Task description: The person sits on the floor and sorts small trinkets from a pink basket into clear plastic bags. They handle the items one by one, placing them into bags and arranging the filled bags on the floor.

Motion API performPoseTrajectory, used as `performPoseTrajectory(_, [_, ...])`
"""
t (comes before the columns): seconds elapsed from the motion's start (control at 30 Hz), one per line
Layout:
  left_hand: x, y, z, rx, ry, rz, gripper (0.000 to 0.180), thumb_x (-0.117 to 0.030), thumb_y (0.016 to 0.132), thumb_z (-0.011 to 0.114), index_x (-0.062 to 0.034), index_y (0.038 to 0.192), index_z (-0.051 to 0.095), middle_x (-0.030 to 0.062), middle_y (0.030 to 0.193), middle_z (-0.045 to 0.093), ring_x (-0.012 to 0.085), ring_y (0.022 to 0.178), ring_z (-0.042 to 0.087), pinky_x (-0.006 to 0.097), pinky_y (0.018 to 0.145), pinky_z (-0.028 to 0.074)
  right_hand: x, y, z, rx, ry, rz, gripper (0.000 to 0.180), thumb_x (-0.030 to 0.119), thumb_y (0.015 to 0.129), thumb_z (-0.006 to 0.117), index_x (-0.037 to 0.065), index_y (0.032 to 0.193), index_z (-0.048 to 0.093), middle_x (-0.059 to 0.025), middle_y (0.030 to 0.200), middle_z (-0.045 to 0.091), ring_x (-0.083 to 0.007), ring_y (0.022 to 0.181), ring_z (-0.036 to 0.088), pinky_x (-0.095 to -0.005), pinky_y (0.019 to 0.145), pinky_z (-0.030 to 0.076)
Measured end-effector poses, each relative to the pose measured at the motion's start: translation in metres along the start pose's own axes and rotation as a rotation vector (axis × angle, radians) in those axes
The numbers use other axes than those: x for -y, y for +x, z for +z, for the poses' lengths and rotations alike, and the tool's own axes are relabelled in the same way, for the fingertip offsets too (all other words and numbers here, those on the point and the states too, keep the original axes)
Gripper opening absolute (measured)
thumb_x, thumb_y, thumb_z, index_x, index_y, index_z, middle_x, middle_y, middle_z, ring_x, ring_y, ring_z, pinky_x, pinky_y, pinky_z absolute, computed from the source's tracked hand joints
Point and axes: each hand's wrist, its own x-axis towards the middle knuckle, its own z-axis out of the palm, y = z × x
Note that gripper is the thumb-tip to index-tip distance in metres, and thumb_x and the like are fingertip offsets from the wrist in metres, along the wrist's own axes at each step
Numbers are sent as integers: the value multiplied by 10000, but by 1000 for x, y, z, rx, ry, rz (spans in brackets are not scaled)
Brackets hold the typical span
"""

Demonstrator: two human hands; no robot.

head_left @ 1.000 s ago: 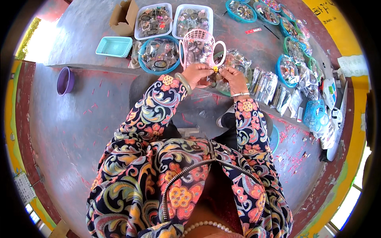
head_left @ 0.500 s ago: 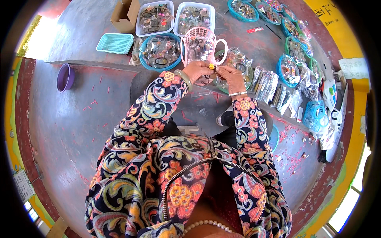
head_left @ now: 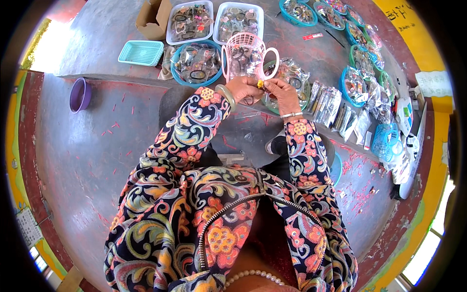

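Close together in front of the pink basket (head_left: 246, 43), my two hands have their fingers closed at a small yellow ornament (head_left: 260, 84). My left hand (head_left: 243, 89) pinches it from the left, and a thin dark loop (head_left: 250, 101), seemingly the band of a hair tie, shows below its fingers. My right hand (head_left: 284, 94) has thumb and forefinger at the ornament's other side. The basket has two handles and holds clear bags and dark bands. Just behind my right hand lies a green basket (head_left: 305, 101) of bagged hair ties.
A blue basin (head_left: 219, 79) and two white trays (head_left: 170, 34) (head_left: 217, 34) hold bagged pieces. Further left are a teal basket (head_left: 141, 52), a cardboard box (head_left: 153, 19) and a purple tub (head_left: 80, 96). Bagged bundles (head_left: 323, 103) and more baskets (head_left: 297, 23) line the right.
The yellow ornament has shifted slightly down and turned between my fingers. The dark loop now shows more plainly below my left hand. Both arms stay nearly still.
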Motion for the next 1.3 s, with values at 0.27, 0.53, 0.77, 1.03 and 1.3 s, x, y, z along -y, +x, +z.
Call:
performPoseTrajectory(0.27, [6,7,1,-10,145,-18,196,-132,704,656,13,828,608,35,677,582,73,577,528,178,517,397,-14,7,-10,-37,11,-86,173,169,765,629,13,838,625,-6,702,588,-60,588,484,-185,557,375])
performPoseTrajectory(0.53, [-2,0,5,16,50,41,233,-121,679,662,17,859,613,28,715,590,66,632,524,185,579,407,5,0,-3,-55,14,-27,155,167,779,606,22,831,612,6,692,575,-57,610,496,-189,563,385])
performPoseTrajectory(0.77, [-2,5,10,35,290,71,227,-102,689,655,19,875,606,16,698,571,58,608,509,175,548,388,-2,1,-14,-30,-11,-62,132,136,790,588,11,827,609,15,707,560,-50,603,465,-178,559,372])
performPoseTrajectory(1.03, [1,5,3,69,278,43,205,-74,690,657,1,873,603,3,669,555,38,578,484,159,518,356,-13,8,-7,-32,-76,-181,84,54,805,538,-19,807,578,6,696,554,-41,614,469,-183,558,390])
performPoseTrajectory(1.3, [-12,-5,11,28,31,-16,199,-164,744,632,-17,876,605,29,721,600,62,576,534,172,499,409,-9,8,-9,20,-285,-272,85,66,807,532,-12,815,565,9,678,542,-53,630,477,-201,578,406])
